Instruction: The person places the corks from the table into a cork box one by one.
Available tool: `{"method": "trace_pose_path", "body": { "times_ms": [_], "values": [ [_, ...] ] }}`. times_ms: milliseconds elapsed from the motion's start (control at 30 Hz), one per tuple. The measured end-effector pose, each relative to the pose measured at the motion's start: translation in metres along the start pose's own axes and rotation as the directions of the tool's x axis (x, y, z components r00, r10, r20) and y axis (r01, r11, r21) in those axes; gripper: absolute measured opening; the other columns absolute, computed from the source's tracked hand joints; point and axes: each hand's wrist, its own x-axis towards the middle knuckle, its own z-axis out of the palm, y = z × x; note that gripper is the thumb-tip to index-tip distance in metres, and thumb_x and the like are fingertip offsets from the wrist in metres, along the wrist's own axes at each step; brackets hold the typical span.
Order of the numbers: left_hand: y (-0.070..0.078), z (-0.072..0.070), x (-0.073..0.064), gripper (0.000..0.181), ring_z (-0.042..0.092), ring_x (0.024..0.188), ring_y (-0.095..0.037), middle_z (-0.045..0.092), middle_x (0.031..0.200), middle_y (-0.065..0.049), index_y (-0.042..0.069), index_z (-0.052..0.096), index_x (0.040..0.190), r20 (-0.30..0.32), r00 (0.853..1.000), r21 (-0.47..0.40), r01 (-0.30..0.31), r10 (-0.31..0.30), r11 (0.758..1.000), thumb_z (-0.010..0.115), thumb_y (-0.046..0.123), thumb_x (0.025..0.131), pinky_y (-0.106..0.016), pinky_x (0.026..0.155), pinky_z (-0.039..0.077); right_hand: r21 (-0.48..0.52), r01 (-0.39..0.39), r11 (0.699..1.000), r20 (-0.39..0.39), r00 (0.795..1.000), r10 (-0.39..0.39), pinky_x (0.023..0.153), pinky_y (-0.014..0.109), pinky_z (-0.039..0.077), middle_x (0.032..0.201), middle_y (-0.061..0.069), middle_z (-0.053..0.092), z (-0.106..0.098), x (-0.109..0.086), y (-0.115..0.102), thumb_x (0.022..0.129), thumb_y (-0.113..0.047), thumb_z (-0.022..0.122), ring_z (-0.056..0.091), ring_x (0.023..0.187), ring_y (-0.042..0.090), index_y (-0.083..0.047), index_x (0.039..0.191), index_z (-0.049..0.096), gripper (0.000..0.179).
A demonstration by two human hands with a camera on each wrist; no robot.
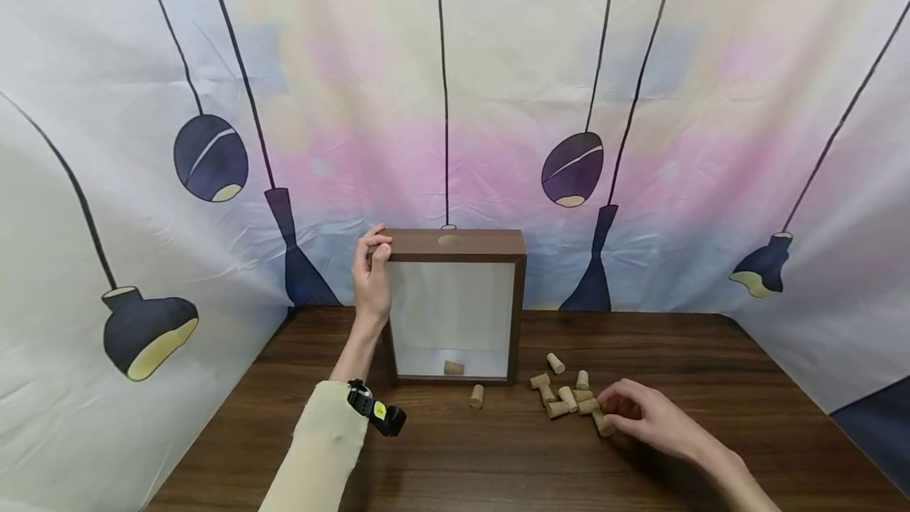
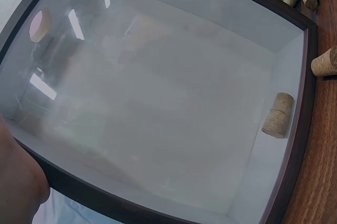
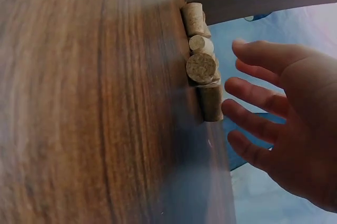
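Observation:
A brown wooden shadow box (image 1: 519, 314) with a clear front stands upright on the table, and a round hole shows in its top. My left hand (image 1: 373, 279) grips its upper left corner, fingers over the top. Inside, one cork (image 2: 278, 115) lies on the bottom; a second cork (image 1: 476, 396) stands just in front of the box. To the right lies a loose pile of several corks (image 1: 567, 398). My right hand (image 1: 650, 417) is at the pile's right side, its fingers loosely bent and spread around nothing, close beside the nearest cork (image 3: 212, 103).
The dark wood-grain table (image 1: 455, 464) runs back to a hanging cloth (image 1: 490, 101) printed with lamps. A black strap with a small device (image 1: 377, 409) sits on my left wrist, over the pale sleeve (image 1: 320, 449).

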Motion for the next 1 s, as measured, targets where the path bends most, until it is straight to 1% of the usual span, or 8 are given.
{"method": "trace_pose_path", "body": {
  "times_ms": [133,233,333,567,767,900,1000],
  "values": [
    [-0.0012,-0.0014,-0.0004,0.031,0.039,0.140,-0.036,0.042,0.148,-0.027,-0.016,0.052,0.115,-0.014,1.000,-0.017,0.008,-0.008,1.000,0.047,0.010,0.098,-0.028,0.103,0.033,0.006,0.003,1.000,0.057,0.998,-0.003,0.066,0.024,0.048,0.099,-0.001,0.064,0.0016,0.0016,0.0042,0.093,-0.027,0.070,0.056,0.080,-0.001,-0.011,0.111,0.065,0.025],
    [-0.0021,-0.0024,-0.0013,0.031,0.039,0.140,-0.034,0.044,0.147,-0.023,-0.015,0.053,0.115,-0.019,1.000,-0.014,0.011,-0.011,1.000,0.047,0.010,0.098,-0.028,0.104,0.033,-0.016,-0.005,1.000,0.093,0.996,0.007,0.066,0.024,0.046,0.098,-0.003,0.062,0.0029,0.0024,0.0054,0.091,-0.030,0.071,0.054,0.080,-0.002,-0.012,0.111,0.065,0.028],
    [-0.0021,-0.0022,-0.0021,0.031,0.038,0.142,-0.033,0.044,0.148,-0.022,-0.015,0.053,0.115,-0.019,1.000,-0.006,0.017,-0.017,1.000,0.047,0.011,0.098,-0.029,0.104,0.032,-0.035,-0.013,0.999,0.114,0.993,0.017,0.065,0.024,0.046,0.096,-0.005,0.061,0.0034,0.0024,0.0056,0.090,-0.031,0.072,0.053,0.080,-0.002,-0.013,0.111,0.065,0.028],
    [-0.0015,-0.0017,-0.0015,0.032,0.037,0.142,-0.033,0.043,0.148,-0.022,-0.016,0.052,0.116,-0.015,1.000,-0.027,0.017,-0.018,0.999,0.046,0.010,0.099,-0.028,0.102,0.033,-0.002,-0.014,1.000,0.106,0.994,0.014,0.064,0.024,0.047,0.091,-0.005,0.065,0.0045,0.0018,0.0041,0.090,-0.023,0.073,0.056,0.077,-0.002,-0.009,0.109,0.066,0.025],
    [-0.0024,-0.0006,-0.0023,0.031,0.039,0.141,-0.033,0.046,0.147,-0.022,-0.015,0.053,0.114,-0.028,1.000,-0.010,0.011,-0.011,1.000,0.048,0.011,0.098,-0.027,0.102,0.033,0.003,-0.026,1.000,0.101,0.995,0.026,0.065,0.024,0.047,0.089,-0.007,0.065,0.0051,0.0011,0.0027,0.090,-0.022,0.072,0.056,0.077,-0.002,-0.009,0.108,0.066,0.023],
    [-0.0023,0.0003,-0.0019,0.031,0.041,0.139,-0.035,0.045,0.146,-0.026,-0.015,0.054,0.114,-0.029,1.000,-0.003,0.001,-0.001,1.000,0.048,0.011,0.098,-0.027,0.101,0.034,-0.004,-0.040,0.999,0.104,0.994,0.040,0.066,0.024,0.048,0.090,-0.007,0.065,0.0040,0.0014,0.0027,0.090,-0.022,0.072,0.057,0.079,-0.002,-0.011,0.107,0.067,0.021],
    [-0.0023,0.0005,-0.0017,0.031,0.041,0.138,-0.035,0.044,0.147,-0.026,-0.015,0.053,0.114,-0.031,1.000,-0.005,-0.002,0.002,1.000,0.048,0.012,0.098,-0.026,0.100,0.034,-0.006,-0.042,0.999,0.113,0.993,0.042,0.066,0.024,0.048,0.090,-0.008,0.065,0.0034,0.0024,0.0032,0.091,-0.021,0.071,0.058,0.079,-0.002,-0.011,0.110,0.066,0.022]
  ]
}}
